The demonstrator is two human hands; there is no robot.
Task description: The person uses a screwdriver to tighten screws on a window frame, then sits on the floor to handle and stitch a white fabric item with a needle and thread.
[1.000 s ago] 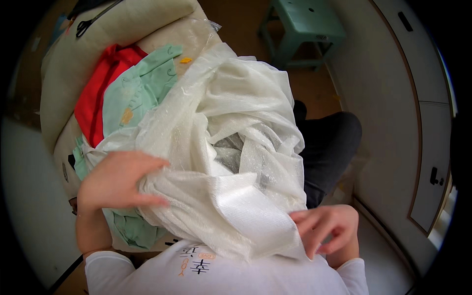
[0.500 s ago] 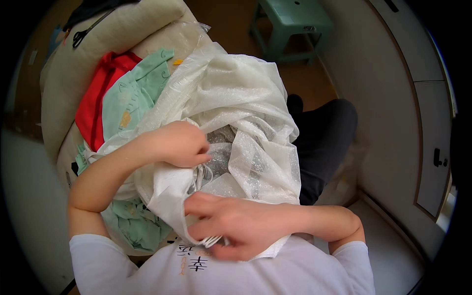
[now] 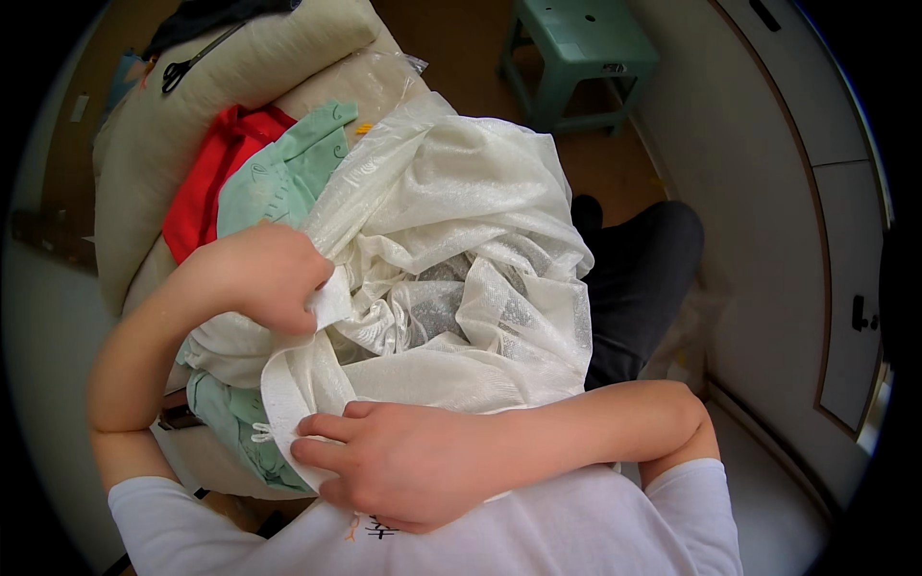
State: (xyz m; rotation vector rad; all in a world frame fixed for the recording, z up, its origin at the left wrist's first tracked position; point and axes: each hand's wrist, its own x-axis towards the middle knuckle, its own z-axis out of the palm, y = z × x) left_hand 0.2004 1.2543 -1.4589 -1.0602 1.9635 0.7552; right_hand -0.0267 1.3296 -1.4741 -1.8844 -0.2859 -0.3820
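A sheer, shimmering white curtain [image 3: 485, 206] lies in loose folds over my lap, its stiff white heading band [image 3: 284, 389] curving along the near left edge. My left hand [image 3: 264, 278] is closed, pinching a white end of that band between thumb and fingers. Nearer my body, my right hand [image 3: 408, 466] rests across the band with its fingers bent over the edge; its thumb is hidden. Small white cord loops [image 3: 261, 434] stick out from the band beside the right fingertips. Gathered folds lie bunched between the two hands.
Left of the curtain lie red cloth [image 3: 197, 197] and mint-green printed cloth [image 3: 279, 182] on a cream padded seat. Black scissors [image 3: 182, 69] rest on its bolster [image 3: 250, 82]. A green plastic stool [image 3: 581, 43] stands at the back, and a white cabinet [image 3: 836, 259] at the right.
My left hand has moved left with the band's end, away from the gathers. My right hand has slid left along the band and its fingers have settled over it. The cord loops now show at the left.
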